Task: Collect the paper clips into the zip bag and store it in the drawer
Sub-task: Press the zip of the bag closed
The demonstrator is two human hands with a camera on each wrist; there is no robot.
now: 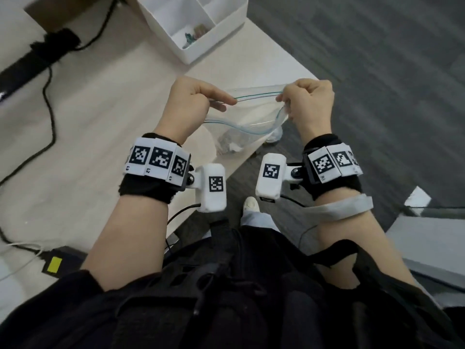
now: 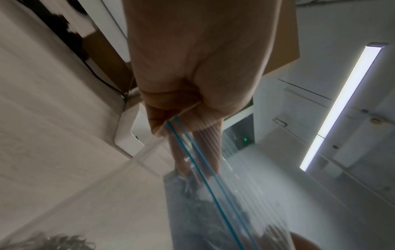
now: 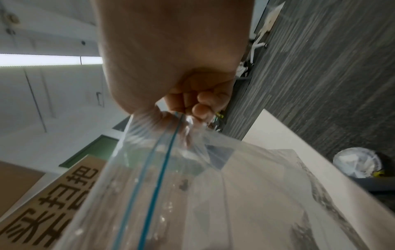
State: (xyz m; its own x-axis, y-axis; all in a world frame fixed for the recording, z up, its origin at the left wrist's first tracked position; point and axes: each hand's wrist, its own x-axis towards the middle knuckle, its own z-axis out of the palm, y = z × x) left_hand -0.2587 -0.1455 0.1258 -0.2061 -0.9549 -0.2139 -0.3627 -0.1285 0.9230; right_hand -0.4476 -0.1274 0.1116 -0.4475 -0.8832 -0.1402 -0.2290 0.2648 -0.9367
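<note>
Where the pale wood-grain worktop (image 1: 105, 102) runs off to the left, a black cable (image 1: 49, 102) snakes across it, and a dark block with a yellow label (image 1: 54, 264) lies at its near edge. Further along, at the far side, a white divided tray (image 1: 219, 31) stands with a few small coloured items in one compartment. Over the worktop's right edge the left hand (image 1: 191, 102) pinches one end of the blue seal strip of the clear zip bag (image 1: 247, 122), its grip curled round the plastic. From the left wrist view, thumb and fingers (image 2: 205, 148) press the double blue line between them. A grey cluster, probably the paper clips (image 1: 227, 146), sits in the hanging bottom of the bag, though blurred. The right hand (image 1: 308, 102) holds the opposite end of the seal, its grip closed on the bunched plastic, so the bag is held above the worktop between the two hands. To the right lies dark grey striped carpet (image 1: 377, 84). The right wrist view shows a white-lined bin (image 3: 359, 164) on that carpet and a ceiling light strip (image 3: 51, 60).
</note>
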